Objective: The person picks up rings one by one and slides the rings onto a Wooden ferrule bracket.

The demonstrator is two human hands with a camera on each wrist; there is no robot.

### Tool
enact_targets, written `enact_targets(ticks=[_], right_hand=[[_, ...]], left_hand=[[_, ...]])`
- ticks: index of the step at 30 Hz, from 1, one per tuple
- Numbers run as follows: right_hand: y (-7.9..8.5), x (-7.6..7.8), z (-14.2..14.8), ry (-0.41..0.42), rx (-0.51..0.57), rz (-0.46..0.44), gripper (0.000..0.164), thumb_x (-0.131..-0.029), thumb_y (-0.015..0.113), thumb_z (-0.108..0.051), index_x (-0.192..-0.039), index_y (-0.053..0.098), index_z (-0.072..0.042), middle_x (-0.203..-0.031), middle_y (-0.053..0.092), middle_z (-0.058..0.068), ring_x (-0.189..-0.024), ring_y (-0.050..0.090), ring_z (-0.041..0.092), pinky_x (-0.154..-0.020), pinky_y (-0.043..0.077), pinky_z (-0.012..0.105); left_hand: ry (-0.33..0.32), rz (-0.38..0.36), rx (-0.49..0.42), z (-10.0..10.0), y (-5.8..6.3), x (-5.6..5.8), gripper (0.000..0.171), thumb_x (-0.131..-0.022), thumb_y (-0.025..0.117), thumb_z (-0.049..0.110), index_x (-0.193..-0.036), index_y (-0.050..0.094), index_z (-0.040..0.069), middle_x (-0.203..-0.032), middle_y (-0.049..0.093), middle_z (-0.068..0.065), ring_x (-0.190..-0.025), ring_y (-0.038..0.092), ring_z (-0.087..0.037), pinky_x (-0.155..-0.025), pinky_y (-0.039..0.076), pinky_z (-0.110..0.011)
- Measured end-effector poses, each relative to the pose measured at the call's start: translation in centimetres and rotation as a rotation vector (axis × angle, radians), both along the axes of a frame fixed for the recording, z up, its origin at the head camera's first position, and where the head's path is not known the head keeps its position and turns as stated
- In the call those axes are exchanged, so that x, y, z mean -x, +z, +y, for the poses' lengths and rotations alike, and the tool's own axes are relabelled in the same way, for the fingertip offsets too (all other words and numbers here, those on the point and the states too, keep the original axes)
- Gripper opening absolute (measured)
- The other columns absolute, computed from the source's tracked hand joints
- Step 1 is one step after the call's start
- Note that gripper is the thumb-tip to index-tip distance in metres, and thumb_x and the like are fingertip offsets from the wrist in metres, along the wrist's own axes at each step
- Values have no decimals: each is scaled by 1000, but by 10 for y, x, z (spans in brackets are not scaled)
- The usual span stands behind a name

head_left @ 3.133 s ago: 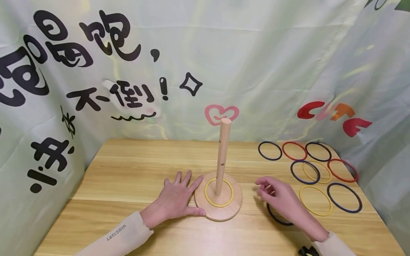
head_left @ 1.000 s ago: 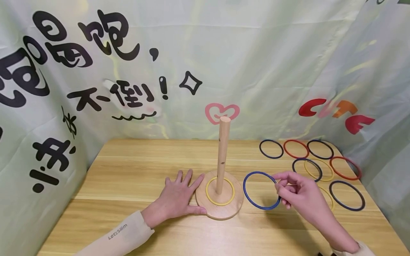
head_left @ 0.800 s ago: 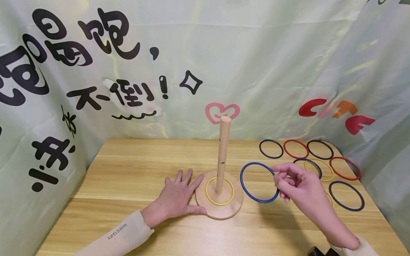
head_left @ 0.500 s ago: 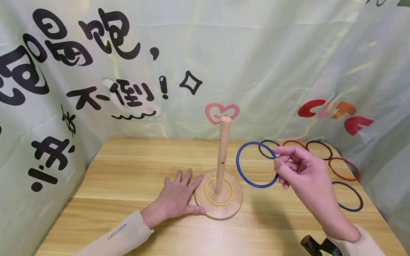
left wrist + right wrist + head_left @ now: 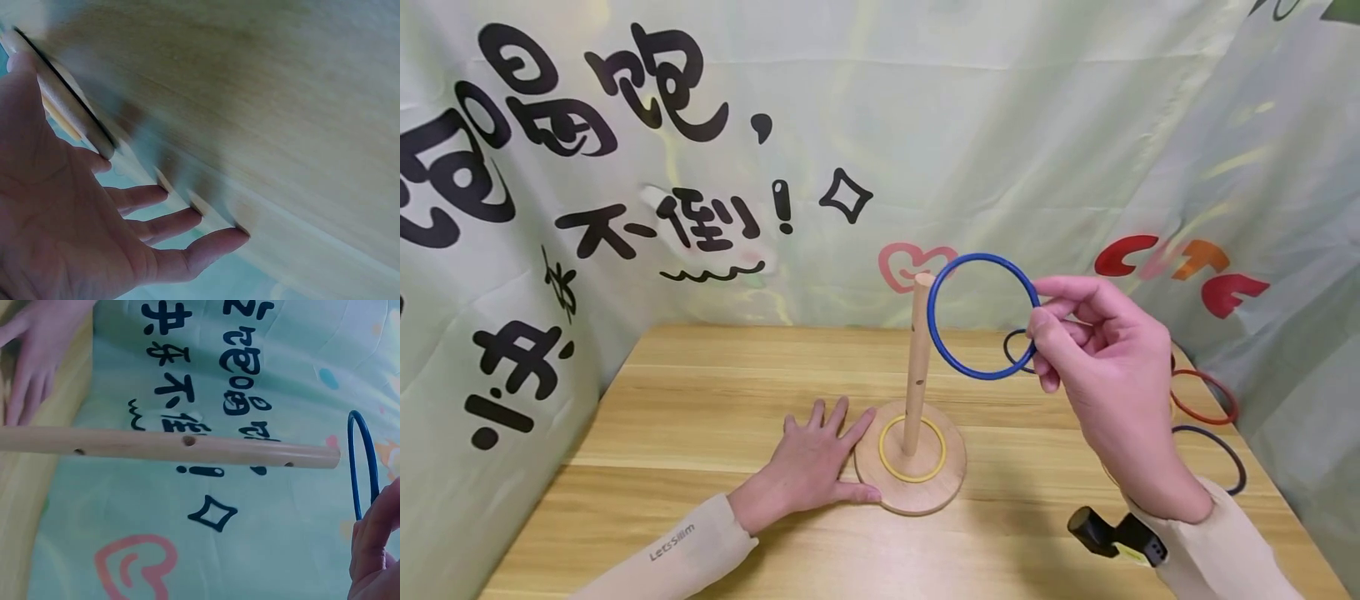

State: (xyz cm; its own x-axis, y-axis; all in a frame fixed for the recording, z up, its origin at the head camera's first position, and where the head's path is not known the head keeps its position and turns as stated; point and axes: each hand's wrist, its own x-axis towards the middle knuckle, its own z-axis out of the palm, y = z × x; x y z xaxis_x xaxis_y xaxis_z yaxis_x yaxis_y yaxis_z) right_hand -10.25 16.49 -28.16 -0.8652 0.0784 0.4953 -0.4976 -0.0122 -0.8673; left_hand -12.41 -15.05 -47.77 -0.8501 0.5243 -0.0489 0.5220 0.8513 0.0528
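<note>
Between thumb and fingers my right hand (image 5: 1101, 358) pinches a blue ring (image 5: 985, 377), raised well above the table. In the head view the ring's left edge overlaps the upper part of a wooden post (image 5: 916, 358). The right wrist view puts the ring (image 5: 352, 462) just beyond the post's top end (image 5: 325, 457). The post stands upright on a round wooden base (image 5: 951, 479), where a yellow ring (image 5: 886, 467) lies around its foot. My left hand (image 5: 808, 462) rests with spread fingers on the table, its thumb and index finger along the base's left edge.
On the table's right lie a red ring (image 5: 1213, 414), a dark blue ring (image 5: 1240, 467) and a dark ring (image 5: 1009, 342), partly hidden by my right hand. A black device (image 5: 1093, 531) sits at my right wrist. A printed curtain (image 5: 1037, 167) borders the table's back and sides.
My right hand has picked up the blue ring from the table and raised it, shifting it left toward the post's top. My left hand has stayed put beside the base.
</note>
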Motion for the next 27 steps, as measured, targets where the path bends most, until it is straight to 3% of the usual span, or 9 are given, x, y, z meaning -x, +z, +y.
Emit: enact_targets(ticks=[5,12,16,27], right_hand=[[6,7,-12,34,-19,7,24,-100,74,3,-124,74,3,-89,64,17,-57,60,20,-51,53,23],[-1,18,-23,57,-40,-54,22,-100,72,4,-123,73,1,-88,62,14,-57,60,18,-51,51,23],[-10,25,-24,46,-50,-113,23,-100,71,4,-122,73,2,-85,63,12,-57,59,16,-51,50,23],[-52,39,-22,39,-232,-163,27,-95,65,9,-119,72,0,-87,64,14,-56,60,19,-51,52,27]], left_hand=[[-4,2,-1,0,-2,0,117,-84,50,98,-173,36,24,-167,41,-27,-142,47,-61,-87,47,-83],[-3,-5,-6,0,-2,0,116,-84,53,97,-173,36,24,-167,41,-27,-142,47,-61,-88,47,-83],[0,-6,5,0,-2,1,116,-84,53,97,-173,36,24,-167,41,-27,-143,47,-61,-89,47,-83],[-5,8,23,1,0,0,117,-84,52,98,-173,36,24,-167,41,-27,-142,47,-61,-89,47,-83]])
